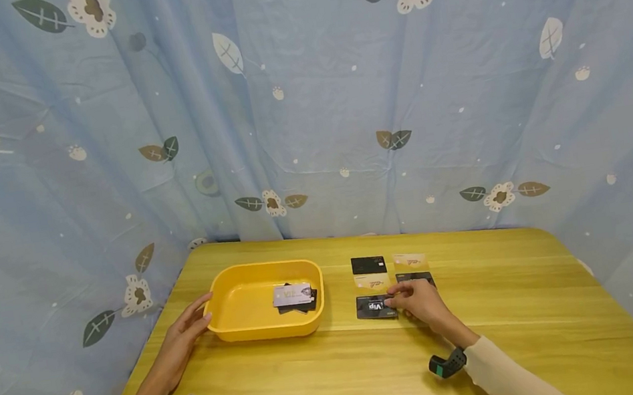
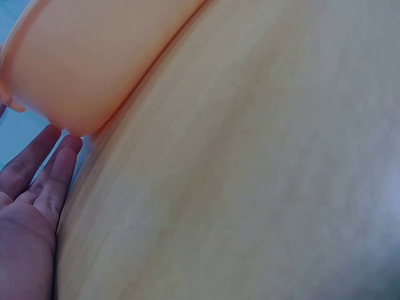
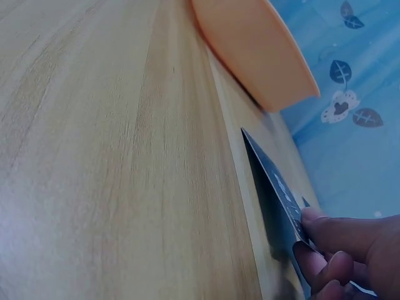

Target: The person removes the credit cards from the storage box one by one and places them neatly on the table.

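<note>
Left hand [image 1: 178, 344], fingers straight and parted, touches the yellow tray [image 1: 239, 306] at nine o'clock; stacked cards [image 1: 291, 294] lie inside toward three. Rightward, a black Vip card [image 1: 371, 308], apparently tilted off the worktop [image 1: 317, 376], is pinched by the right hand [image 1: 424, 304]; loose cards [image 1: 368, 264] lie toward one o'clock.

Place: a curtained-off nook, perhaps in a home
Curtain [image 1: 315, 103]: blue, printed with leaves and flowers, round three sides
Table [image 1: 319, 386]: wood-grained, tucked in here
</note>
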`<state>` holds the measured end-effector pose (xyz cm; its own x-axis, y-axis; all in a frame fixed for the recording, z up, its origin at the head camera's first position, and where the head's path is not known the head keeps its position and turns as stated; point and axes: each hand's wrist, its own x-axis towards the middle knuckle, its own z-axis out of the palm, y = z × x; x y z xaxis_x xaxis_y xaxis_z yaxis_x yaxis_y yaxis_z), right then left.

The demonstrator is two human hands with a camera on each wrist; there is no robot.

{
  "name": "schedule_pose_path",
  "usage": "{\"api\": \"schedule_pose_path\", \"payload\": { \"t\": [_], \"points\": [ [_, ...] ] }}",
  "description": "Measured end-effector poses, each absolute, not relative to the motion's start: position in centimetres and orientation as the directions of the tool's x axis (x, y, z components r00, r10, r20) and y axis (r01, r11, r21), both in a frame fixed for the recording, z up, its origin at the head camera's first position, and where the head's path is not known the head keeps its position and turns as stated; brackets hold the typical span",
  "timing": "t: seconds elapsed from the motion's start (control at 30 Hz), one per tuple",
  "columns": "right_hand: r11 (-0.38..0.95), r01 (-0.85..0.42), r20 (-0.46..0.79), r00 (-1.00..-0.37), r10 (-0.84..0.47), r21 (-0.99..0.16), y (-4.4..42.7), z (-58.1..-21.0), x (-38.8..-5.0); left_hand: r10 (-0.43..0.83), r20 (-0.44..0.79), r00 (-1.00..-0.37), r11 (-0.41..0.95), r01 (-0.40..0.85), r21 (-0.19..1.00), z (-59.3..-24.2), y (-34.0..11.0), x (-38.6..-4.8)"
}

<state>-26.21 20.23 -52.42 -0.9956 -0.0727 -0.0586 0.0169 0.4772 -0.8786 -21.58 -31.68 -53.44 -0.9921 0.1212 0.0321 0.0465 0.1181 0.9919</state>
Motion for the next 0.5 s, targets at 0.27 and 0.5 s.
{"api": "schedule_pose_path", "payload": {
  "t": [0.27, 0.5],
  "points": [
    [0.552, -0.035, -0.003, -0.998, -0.067, -0.833, 20.10, -52.74, -26.16, 0.121, 0.027, -0.992, 0.118, 0.041, 0.992, -53.31, -31.61, -21.50],
    [0.579, -0.072, 0.036, -0.997, -0.074, -0.812, 19.90, -52.67, -26.09, 0.116, 0.021, -0.993, 0.120, 0.035, 0.992, -53.35, -31.63, -21.56]
  ]
}}
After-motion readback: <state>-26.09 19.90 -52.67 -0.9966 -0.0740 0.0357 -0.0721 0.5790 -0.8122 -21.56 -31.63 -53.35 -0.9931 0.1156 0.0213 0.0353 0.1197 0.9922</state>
